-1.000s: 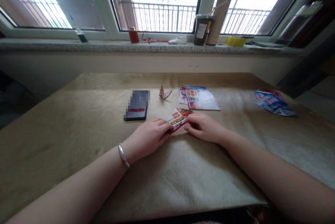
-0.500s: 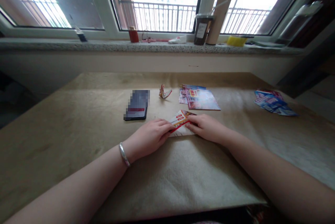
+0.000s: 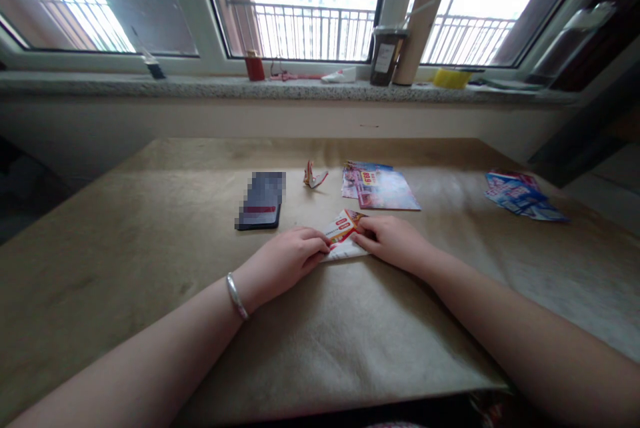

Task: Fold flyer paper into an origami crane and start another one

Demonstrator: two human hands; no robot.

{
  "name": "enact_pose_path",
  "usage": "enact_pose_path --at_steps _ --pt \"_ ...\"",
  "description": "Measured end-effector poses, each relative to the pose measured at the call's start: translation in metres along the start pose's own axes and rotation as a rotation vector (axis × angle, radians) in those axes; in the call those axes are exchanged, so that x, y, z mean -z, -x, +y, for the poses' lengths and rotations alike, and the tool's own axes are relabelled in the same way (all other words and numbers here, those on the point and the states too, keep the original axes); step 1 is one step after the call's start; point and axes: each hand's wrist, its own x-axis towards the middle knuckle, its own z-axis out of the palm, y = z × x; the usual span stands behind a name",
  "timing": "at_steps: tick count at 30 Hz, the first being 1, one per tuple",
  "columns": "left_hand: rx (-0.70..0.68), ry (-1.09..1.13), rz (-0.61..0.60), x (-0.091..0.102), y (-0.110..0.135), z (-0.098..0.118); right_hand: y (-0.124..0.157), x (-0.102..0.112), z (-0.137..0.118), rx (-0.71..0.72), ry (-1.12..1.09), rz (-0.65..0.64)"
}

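Observation:
A partly folded sheet of printed paper (image 3: 342, 228), white with red and orange print, lies on the table between my hands. My left hand (image 3: 295, 253) has its fingers pressed together on the paper's left edge; a silver bangle circles that wrist. On the right side, my right hand (image 3: 393, 239) pinches the sheet between thumb and fingers. Just beyond stands a small folded paper piece (image 3: 315, 176), white and red. A dark phone (image 3: 261, 201), partly pixelated, rests beyond my left hand.
Printed flyers (image 3: 387, 188) lie behind my right hand. More blue and red leaflets (image 3: 523, 196) are fanned out at the far right of the brown-covered table (image 3: 125, 261). On the windowsill stand a lidded cup (image 3: 387, 56), a cardboard tube (image 3: 423, 25) and a red bottle (image 3: 255, 67).
My right hand has shifted slightly left over the paper. The red strip along the fold shows less, and more white shows at the near edge.

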Motion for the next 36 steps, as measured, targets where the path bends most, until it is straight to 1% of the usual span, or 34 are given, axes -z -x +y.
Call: enact_pose_path --at_steps 5,10,13,18,27,33,36 --pt "-0.003 -0.046 0.005 -0.002 0.001 -0.001 0.000 0.001 -0.004 -0.049 0.011 0.020" --pt "0.010 -0.083 -0.019 -0.002 0.001 0.000 0.000 0.001 -0.006 -0.069 0.034 0.028" --pt "0.009 -0.095 -0.021 -0.002 0.001 0.000 0.001 0.001 -0.006 -0.046 0.041 0.022" --pt "-0.019 -0.098 -0.018 -0.002 0.003 -0.002 0.001 0.002 -0.002 0.035 0.022 -0.001" --pt "-0.029 -0.117 -0.026 -0.001 0.003 -0.002 0.001 0.000 -0.002 0.046 0.012 0.005" --pt "-0.020 -0.146 -0.034 0.000 0.003 0.001 -0.002 0.000 0.001 0.029 0.006 0.037" --pt "-0.049 -0.167 -0.044 0.000 0.004 0.002 -0.003 -0.002 0.005 0.038 0.034 0.068"
